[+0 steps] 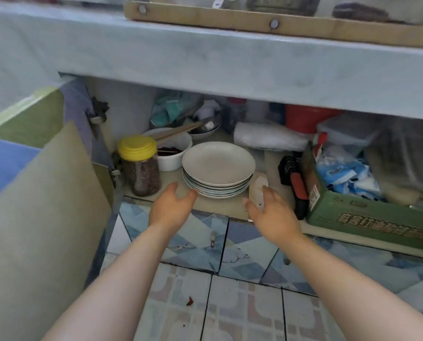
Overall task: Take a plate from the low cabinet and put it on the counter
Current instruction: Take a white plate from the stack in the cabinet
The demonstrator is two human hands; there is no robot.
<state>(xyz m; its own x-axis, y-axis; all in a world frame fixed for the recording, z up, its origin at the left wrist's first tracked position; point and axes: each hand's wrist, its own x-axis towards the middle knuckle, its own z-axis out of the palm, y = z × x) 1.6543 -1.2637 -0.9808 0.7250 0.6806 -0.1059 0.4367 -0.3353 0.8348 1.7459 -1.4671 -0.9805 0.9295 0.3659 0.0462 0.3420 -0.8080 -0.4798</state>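
Observation:
A stack of several white plates [218, 166] sits at the front of the low cabinet shelf [220, 207]. My left hand [172, 205] is open just left of the stack's front edge, fingertips close to the lowest plates. To the right of the stack my right hand [270, 212] is also open, fingers spread, over a small white packet [257, 190]. Neither hand holds anything. The pale blue counter [205, 52] runs across above the cabinet opening.
The cabinet door [41, 205] stands open at the left. A yellow-lidded jar [140, 166] and a white bowl [173, 151] sit left of the plates. A green cardboard box [358, 212] and a black-and-red tool [296, 185] lie right. A wooden board [254, 20] rests on the counter.

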